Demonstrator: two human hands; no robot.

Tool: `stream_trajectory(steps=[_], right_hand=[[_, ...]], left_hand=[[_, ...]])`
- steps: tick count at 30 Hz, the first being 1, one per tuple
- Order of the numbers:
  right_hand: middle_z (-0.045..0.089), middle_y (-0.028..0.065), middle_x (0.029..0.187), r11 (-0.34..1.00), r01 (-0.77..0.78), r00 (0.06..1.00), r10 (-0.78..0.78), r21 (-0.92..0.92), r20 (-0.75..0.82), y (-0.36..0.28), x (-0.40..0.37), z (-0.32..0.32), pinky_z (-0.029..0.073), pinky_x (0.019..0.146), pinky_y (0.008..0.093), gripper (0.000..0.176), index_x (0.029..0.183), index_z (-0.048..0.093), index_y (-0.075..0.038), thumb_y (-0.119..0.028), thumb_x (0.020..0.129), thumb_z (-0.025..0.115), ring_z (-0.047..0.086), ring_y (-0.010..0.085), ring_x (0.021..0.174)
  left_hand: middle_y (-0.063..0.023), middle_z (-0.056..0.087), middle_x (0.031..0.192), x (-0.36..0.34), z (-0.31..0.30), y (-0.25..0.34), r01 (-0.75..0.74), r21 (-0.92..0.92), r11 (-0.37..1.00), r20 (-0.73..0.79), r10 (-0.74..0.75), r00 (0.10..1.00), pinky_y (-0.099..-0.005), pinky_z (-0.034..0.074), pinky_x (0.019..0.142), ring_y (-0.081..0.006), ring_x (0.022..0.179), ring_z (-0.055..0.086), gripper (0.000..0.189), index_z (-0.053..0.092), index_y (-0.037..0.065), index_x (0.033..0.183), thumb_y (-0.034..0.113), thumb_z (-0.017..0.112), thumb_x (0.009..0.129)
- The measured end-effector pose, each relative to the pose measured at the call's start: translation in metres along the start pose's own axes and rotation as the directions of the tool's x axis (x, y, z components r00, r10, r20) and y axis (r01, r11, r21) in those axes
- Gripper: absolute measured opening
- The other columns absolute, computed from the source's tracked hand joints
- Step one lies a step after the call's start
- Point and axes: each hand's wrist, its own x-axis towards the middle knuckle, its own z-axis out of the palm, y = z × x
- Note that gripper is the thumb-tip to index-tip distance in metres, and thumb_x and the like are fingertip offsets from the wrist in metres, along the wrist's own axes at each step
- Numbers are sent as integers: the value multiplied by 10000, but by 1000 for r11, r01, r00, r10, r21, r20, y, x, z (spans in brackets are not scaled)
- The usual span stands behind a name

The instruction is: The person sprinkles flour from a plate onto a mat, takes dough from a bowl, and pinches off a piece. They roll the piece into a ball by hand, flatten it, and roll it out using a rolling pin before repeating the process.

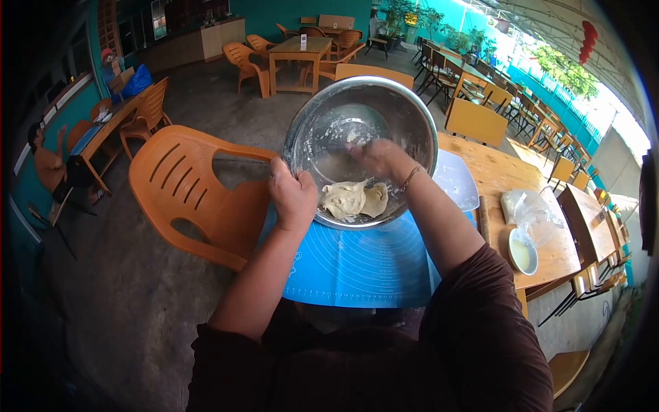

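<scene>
A large metal bowl [294,130] is tilted toward me above a blue measuring mat [350,268]. My left hand [293,194] grips the bowl's left rim, thumb and fingers closed round it. Inside, pale sticky dough [345,200] lies against the lower wall, and smears and bits of dough cling to the bottom. My right hand [382,162] is inside the bowl above the dough, near the bottom; motion smears its fingers, so their shape is unclear.
An orange plastic chair [199,185] stands left of the mat. On the wooden table [494,165] at right are a white tray [455,180], a plastic bag [528,209] and a small bowl of pale liquid [523,255]. A person [49,161] sits far left.
</scene>
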Motion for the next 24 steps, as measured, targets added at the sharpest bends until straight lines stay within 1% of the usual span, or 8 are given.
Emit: stream_trajectory(steps=[4,7,9,14,19,21,23,24], right_hand=[[605,223,1241,1000,29,994,-28,-11,110,-28,-30,42,399,1012,460,832,1269,556,-14,-714,856,379,539,371,1217],[596,213,1261,991,135,963,-125,-23,240,-37,-38,42,420,985,466,833,1330,495,-44,-712,835,438,553,376,1199],[621,200,1222,985,175,960,-171,0,220,-29,-39,49,423,969,493,762,1311,523,-76,-669,835,471,575,379,1164],[669,196,1085,952,304,950,-306,42,68,-10,-35,53,478,900,449,528,1163,646,-88,-439,767,662,632,347,1045],[695,190,978,944,223,975,-210,244,-76,2,-27,28,511,860,396,421,1072,682,-51,-300,735,725,672,325,928],[698,180,935,781,293,940,-129,552,-316,8,-28,14,528,814,359,437,1076,672,-13,-313,761,714,683,273,878],[690,170,913,601,338,924,-66,725,-376,6,-31,-8,534,777,319,440,1068,664,23,-311,785,707,676,217,857],[672,83,946,503,337,933,-63,796,-355,4,-36,-21,524,724,252,306,1110,616,28,-183,893,659,638,119,810]], left_hand=[[-291,556,805,0,0,1,-23,41,999,-21,24,999,-483,456,675,-465,744,577,144,426,-63,876,-1,510,777],[-289,555,804,2,-1,0,12,30,999,3,-12,1000,-484,456,678,-467,748,576,152,423,-65,881,5,510,778],[-309,576,891,3,-2,-1,122,26,992,30,-122,992,-489,454,776,-468,853,586,207,450,-76,929,38,533,777],[-299,560,830,6,0,0,82,64,995,19,-83,996,-492,453,748,-471,800,581,187,427,-74,915,15,522,780],[-311,576,951,24,8,3,229,137,964,95,-243,965,-473,451,857,-459,927,586,247,450,-91,975,28,557,787],[-316,572,1040,36,13,-4,215,147,965,149,-237,960,-452,443,914,-448,1014,576,287,464,-101,1021,37,576,795],[-326,571,1083,53,15,1,277,175,945,215,-311,926,-437,442,940,-447,1065,569,332,484,-114,1068,40,578,789],[-329,570,1104,60,22,-11,324,191,927,217,-362,907,-430,441,949,-446,1076,568,342,497,-115,1075,46,582,785]])
